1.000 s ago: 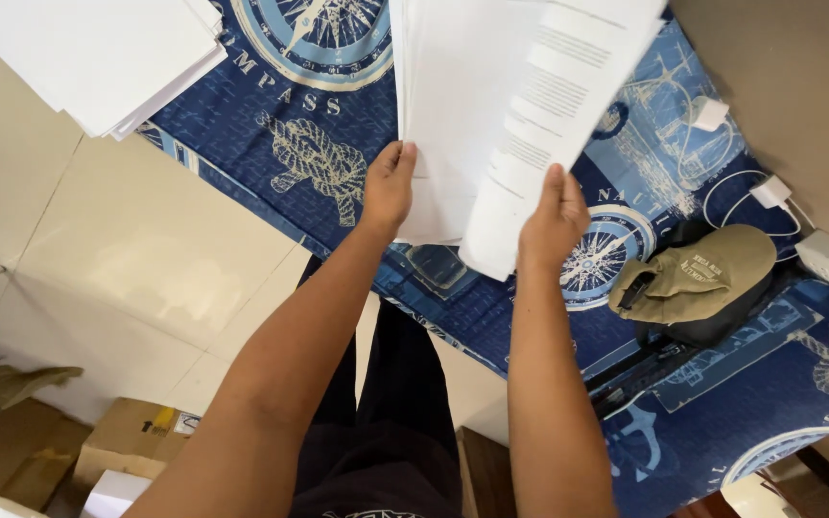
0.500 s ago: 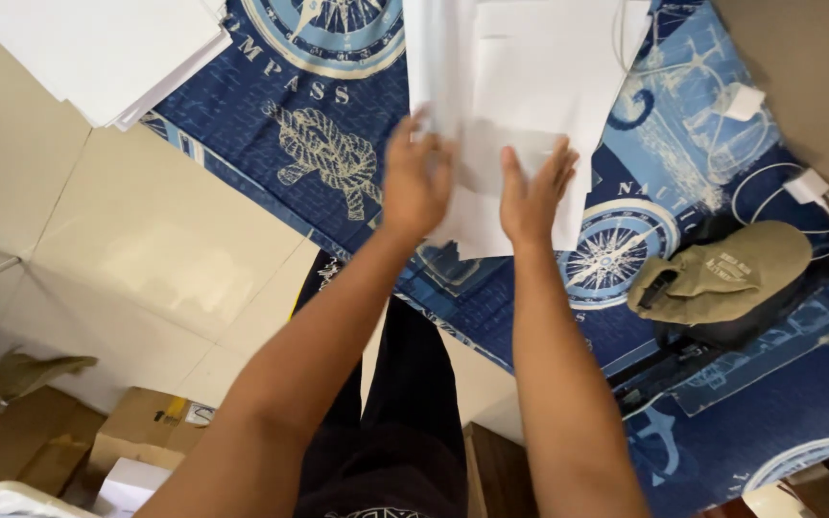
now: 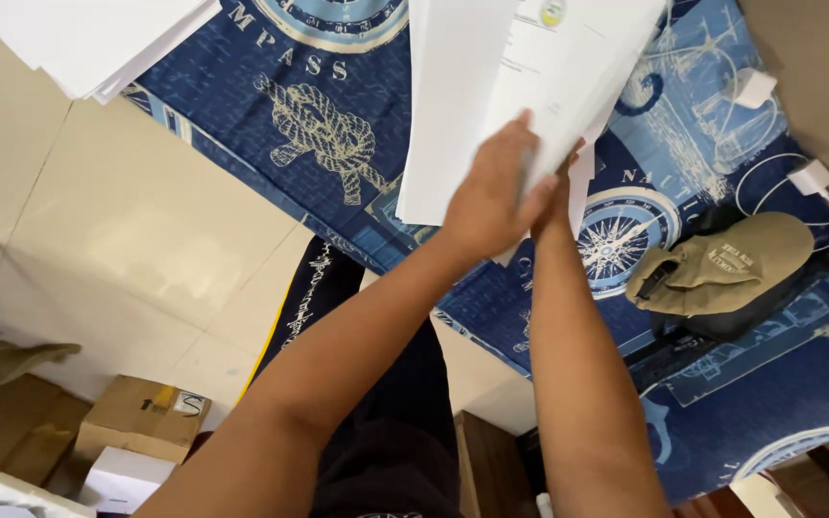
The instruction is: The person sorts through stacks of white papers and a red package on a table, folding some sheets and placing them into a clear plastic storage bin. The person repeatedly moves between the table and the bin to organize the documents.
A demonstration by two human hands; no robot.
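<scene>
Seen from above, both of a person's hands meet on a sheaf of white papers (image 3: 491,86) held over a bed covered by a navy nautical-print sheet (image 3: 338,125). The left hand (image 3: 496,192) has its grip closed on the lower edge of the pages; the right hand (image 3: 560,192) (mostly hidden behind the left) touches the same edge, its grip impossible to tell. A second paper stack (image 3: 88,38) lies upper left. An olive cap (image 3: 722,264) rests to the right.
</scene>
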